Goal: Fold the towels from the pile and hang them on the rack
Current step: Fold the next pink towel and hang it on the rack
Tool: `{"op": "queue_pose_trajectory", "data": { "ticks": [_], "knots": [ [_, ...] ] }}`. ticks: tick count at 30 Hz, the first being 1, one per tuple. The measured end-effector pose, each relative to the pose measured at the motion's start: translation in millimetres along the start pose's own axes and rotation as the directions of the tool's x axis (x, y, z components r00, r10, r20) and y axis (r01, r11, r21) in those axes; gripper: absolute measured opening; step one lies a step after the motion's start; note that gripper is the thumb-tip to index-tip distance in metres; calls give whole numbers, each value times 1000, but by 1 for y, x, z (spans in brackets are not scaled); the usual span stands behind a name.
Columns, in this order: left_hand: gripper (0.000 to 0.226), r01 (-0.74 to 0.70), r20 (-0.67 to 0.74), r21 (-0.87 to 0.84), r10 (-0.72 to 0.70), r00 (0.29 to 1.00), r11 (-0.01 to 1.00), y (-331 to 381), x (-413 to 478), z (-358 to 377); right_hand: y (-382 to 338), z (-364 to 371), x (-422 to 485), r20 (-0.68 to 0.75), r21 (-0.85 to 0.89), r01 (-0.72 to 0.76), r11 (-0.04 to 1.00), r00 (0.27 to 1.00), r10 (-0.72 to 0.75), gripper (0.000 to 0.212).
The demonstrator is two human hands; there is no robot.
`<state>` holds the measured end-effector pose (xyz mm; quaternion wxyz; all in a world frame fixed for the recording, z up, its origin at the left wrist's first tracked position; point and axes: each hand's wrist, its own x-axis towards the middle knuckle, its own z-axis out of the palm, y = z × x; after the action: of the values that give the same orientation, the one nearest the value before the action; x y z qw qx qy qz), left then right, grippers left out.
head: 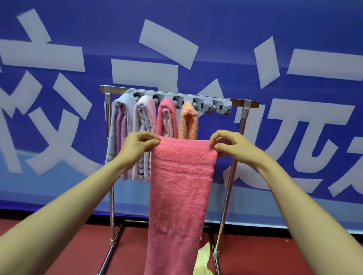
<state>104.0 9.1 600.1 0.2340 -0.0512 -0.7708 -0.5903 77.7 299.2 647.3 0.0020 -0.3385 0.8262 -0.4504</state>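
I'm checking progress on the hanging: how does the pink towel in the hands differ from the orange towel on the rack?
The pink towel is pinched at its top corners by the left hand and right hand; the orange towel hangs from the rack. The pink one hangs flat and wide; the orange is draped double and narrow. Both are terry cloth.

Four folded towels (pixel 153 131) on one rack (pixel 245 120), one pink towel (pixel 179 201) in two hands (pixel 140 144).

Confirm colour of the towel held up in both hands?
Coral pink towel, plain terry with woven bands near the top; head view.
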Motion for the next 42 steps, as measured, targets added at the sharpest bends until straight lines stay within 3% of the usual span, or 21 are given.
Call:
{"op": "queue_pose_trajectory", "data": {
  "ticks": [4, 7, 10, 13, 17, 22, 26, 29, 35, 39, 42],
  "knots": [
    [12, 117, -37, 61, -115, 993, 991, -1, 12, 9, -9, -1, 12, 2, -40, 7, 999, 1000, -7, 14],
    [44, 173, -90, 103, -165, 982, 979, -2, 19, 14, -17, 2, 18, 51, -61, 31, 998, 998, -28, 15],
    [67, 185, -143, 192, -159, 977, 964, 1, 20, 24, -29, 6, 22, 91, -117, 57, 991, 995, -46, 16],
    [76, 142, -176, 259, -98, 980, 955, 3, 21, 34, -41, 12, 25, 84, -210, 71, 975, 995, -55, 18],
    [72, 75, -223, 374, 11, 975, 924, 6, 22, 44, -52, 19, 28, 124, -153, 50, 987, 992, -31, 26],
    [66, 35, -242, 376, 62, 968, 926, 16, 26, 49, -62, 19, 30, 160, -23, -26, 999, 987, 29, 21],
    [48, -4, -158, 317, 57, 986, 948, 23, 28, 44, -68, 11, 31, 231, -199, 51, 979, 973, -4, 33],
    [20, -35, -103, 292, 68, 992, 956, 29, 29, 37, -70, 11, 36, 135, -357, 94, 929, 990, -49, 24],
    [11, -109, -25, 127, 113, 993, 986, 44, 23, 39, -66, 23, 57, 46, -584, 177, 792, 982, -186, 9],
    [26, -56, -14, -64, 55, 998, 996, 51, 20, 39, -63, 25, 63, -6, -539, 146, 830, 984, -177, 4],
    [26, -11, 11, -147, 13, 1000, 989, 52, 17, 39, -62, 24, 64, -107, -512, 87, 854, 981, -164, 16]
  ]
}}
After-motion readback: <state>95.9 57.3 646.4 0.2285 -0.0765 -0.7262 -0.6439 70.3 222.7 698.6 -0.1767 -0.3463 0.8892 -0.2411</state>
